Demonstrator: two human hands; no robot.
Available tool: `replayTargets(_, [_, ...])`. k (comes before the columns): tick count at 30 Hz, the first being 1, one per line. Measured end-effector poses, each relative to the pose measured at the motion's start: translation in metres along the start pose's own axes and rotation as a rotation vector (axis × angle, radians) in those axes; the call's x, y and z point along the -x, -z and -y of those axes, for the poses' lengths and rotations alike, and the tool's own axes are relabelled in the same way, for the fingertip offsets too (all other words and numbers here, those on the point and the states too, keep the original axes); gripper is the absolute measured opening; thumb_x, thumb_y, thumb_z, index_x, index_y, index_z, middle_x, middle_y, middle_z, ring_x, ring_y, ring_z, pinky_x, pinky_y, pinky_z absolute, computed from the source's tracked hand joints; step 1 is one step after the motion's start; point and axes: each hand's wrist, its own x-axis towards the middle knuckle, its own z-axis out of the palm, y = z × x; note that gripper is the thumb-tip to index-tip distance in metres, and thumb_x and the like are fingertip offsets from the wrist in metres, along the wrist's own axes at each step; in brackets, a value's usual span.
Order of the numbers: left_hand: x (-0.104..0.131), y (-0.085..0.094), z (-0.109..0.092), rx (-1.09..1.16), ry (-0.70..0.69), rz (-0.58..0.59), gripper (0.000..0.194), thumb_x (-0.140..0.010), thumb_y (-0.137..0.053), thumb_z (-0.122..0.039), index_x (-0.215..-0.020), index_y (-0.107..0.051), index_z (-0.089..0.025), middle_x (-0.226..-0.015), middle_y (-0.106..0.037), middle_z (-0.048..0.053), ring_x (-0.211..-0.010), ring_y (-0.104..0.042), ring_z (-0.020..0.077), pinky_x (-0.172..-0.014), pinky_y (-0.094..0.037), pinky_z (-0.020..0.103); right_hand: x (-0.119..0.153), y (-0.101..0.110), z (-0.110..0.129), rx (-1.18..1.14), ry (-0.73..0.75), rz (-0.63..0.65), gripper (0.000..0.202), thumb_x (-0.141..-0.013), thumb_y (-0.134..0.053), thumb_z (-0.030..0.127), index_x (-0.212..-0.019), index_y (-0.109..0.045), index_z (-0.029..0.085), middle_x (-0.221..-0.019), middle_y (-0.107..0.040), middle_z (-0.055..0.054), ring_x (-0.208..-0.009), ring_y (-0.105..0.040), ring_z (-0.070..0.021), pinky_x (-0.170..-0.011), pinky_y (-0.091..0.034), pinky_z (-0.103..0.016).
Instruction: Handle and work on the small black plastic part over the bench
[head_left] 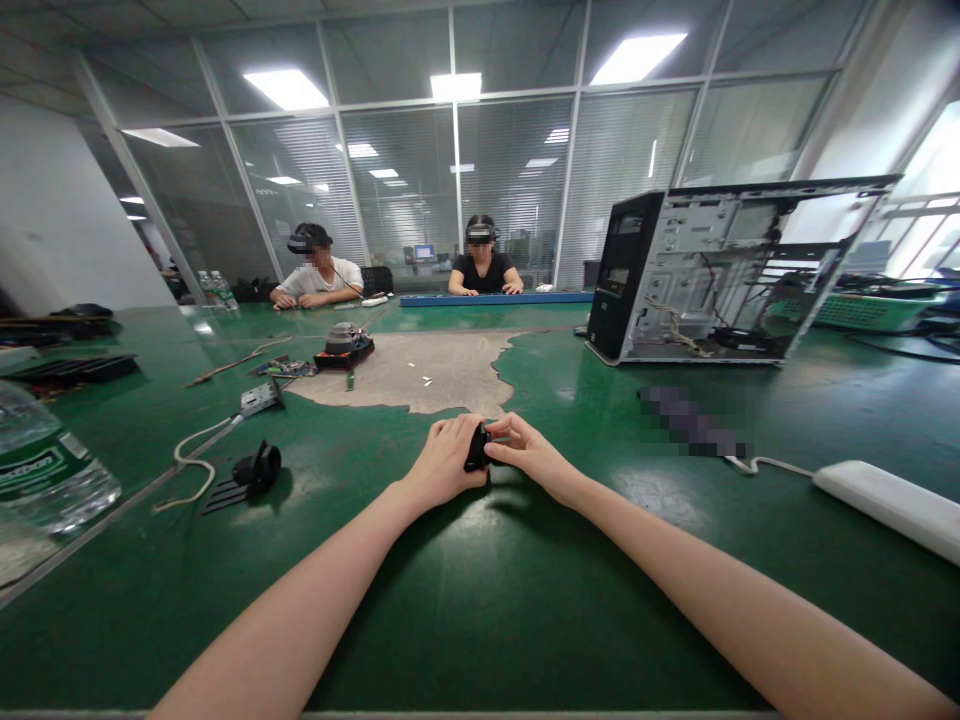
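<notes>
A small black object, its kind hidden by the fingers, is between my two hands just above the green tabletop. Wrapped over its left side, my left hand is closed on it. From the other side, my right hand touches it with bent fingers and thumb pinched at its right edge. To the left of my hands lies a black clip-like part with slats. Beyond my hands is a bare, worn patch of the table.
An opened computer case stands at the right. Nearby are a blurred-out dark item and a white power strip. Left are a water bottle, a metal bracket and a heatsink fan. Two people sit across the table.
</notes>
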Motion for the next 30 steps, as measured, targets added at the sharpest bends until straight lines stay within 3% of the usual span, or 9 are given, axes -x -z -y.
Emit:
replayTargets(7, [-0.001, -0.001, -0.001, -0.001, 0.018, 0.007, 0.05, -0.064, -0.056, -0.025, -0.109, -0.034, -0.021, -0.105, -0.048, 0.005, -0.102, -0.044, 0.0227, -0.088, -0.029, 0.038, -0.004, 0.002, -0.008, 0.039, -0.058, -0.047, 0.033, -0.064, -0.065, 0.03, -0.092, -0.05, 0.021, -0.092, -0.056, -0.003, -0.088, -0.053, -0.0154, -0.082, -0.041, -0.036])
replayTargets(11, [-0.001, -0.001, 0.001, -0.003, 0.02, 0.013, 0.051, -0.062, -0.057, -0.025, -0.108, -0.035, -0.021, -0.106, -0.047, 0.005, -0.102, -0.044, 0.0232, -0.088, -0.029, 0.038, -0.003, 0.005, -0.009, 0.024, -0.036, 0.02, 0.036, -0.061, -0.067, 0.026, -0.092, -0.05, 0.021, -0.092, -0.055, -0.002, -0.089, -0.053, -0.0157, -0.082, -0.041, -0.035])
replayTargets(14, [-0.001, -0.002, 0.002, -0.003, 0.01, 0.011, 0.053, -0.061, -0.058, -0.026, -0.109, -0.035, -0.021, -0.106, -0.047, 0.005, -0.1, -0.044, 0.0229, -0.087, -0.029, 0.038, -0.001, 0.003, -0.004, -0.015, -0.005, 0.06, 0.038, -0.058, -0.07, 0.023, -0.088, -0.047, 0.021, -0.09, -0.055, 0.0, -0.087, -0.054, -0.0147, -0.081, -0.041, -0.034])
replayTargets(19, [-0.001, -0.003, 0.002, -0.002, 0.019, -0.005, 0.051, -0.063, -0.056, -0.026, -0.109, -0.035, -0.021, -0.107, -0.047, 0.006, -0.102, -0.044, 0.023, -0.088, -0.029, 0.038, 0.001, -0.002, 0.003, 0.001, 0.01, 0.004, 0.025, -0.064, -0.065, 0.031, -0.079, -0.048, 0.02, -0.091, -0.054, -0.001, -0.087, -0.053, -0.0144, -0.083, -0.04, -0.033])
replayTargets(26, [-0.001, -0.003, 0.001, 0.002, 0.037, 0.006, 0.052, -0.063, -0.057, -0.026, -0.109, -0.035, -0.021, -0.106, -0.047, 0.006, -0.102, -0.044, 0.0234, -0.088, -0.029, 0.038, -0.002, 0.001, -0.003, 0.03, -0.066, -0.029, 0.035, -0.064, -0.064, 0.031, -0.094, -0.05, 0.021, -0.095, -0.054, -0.003, -0.089, -0.053, -0.0152, -0.085, -0.039, -0.035])
replayTargets(30, [-0.001, -0.002, 0.001, 0.001, 0.034, 0.008, 0.05, -0.063, -0.057, -0.026, -0.108, -0.036, -0.022, -0.106, -0.047, 0.005, -0.102, -0.044, 0.0233, -0.088, -0.029, 0.038, -0.002, 0.003, -0.004, 0.008, -0.049, 0.037, 0.035, -0.063, -0.065, 0.027, -0.095, -0.05, 0.022, -0.098, -0.054, -0.003, -0.089, -0.054, -0.0154, -0.082, -0.041, -0.034])
